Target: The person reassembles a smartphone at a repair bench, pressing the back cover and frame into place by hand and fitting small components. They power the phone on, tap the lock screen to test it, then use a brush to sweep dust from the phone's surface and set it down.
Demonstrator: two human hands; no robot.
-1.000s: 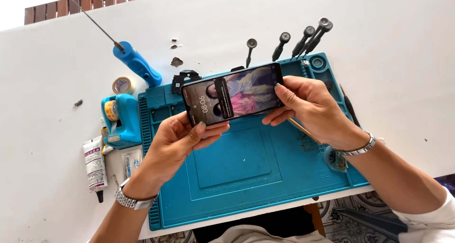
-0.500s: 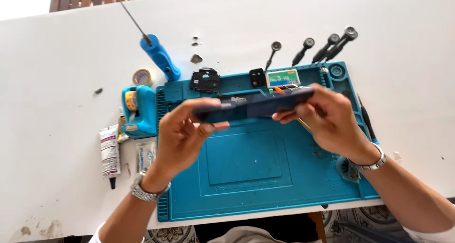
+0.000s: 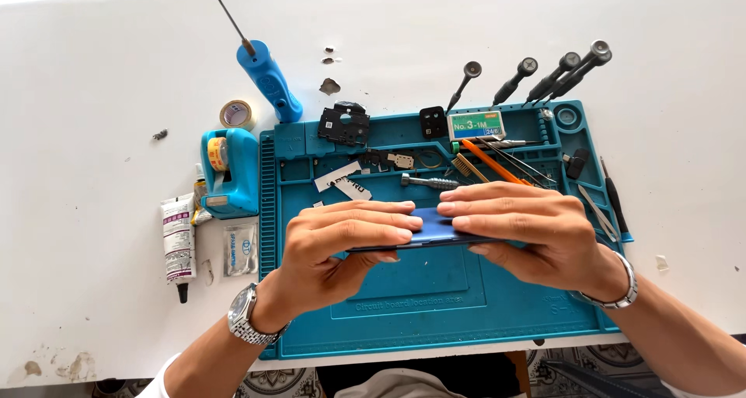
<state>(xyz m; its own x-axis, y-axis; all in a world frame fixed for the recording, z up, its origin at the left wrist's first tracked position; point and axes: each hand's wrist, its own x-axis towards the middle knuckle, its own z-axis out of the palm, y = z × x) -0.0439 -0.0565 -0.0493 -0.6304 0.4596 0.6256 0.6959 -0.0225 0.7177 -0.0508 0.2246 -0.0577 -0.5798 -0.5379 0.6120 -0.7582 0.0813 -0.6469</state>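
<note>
Blue phone point(image 3: 435, 229) held flat, long axis running left-right between hands, seen nearly edge-on. Left hand point(image 3: 342, 243) grips its left end, fingers on top, thumb beneath. Right hand point(image 3: 528, 229) clasps its right end likewise. Fingertips almost meet over middle. Teal mat point(image 3: 435, 312) on white table point(image 3: 93, 72) directly under hands.

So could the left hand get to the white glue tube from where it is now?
Probably yes, but not at once: the left hand and right hand both grip the blue phone. The glue tube lies uncovered on the white table, left of the mat.
</note>
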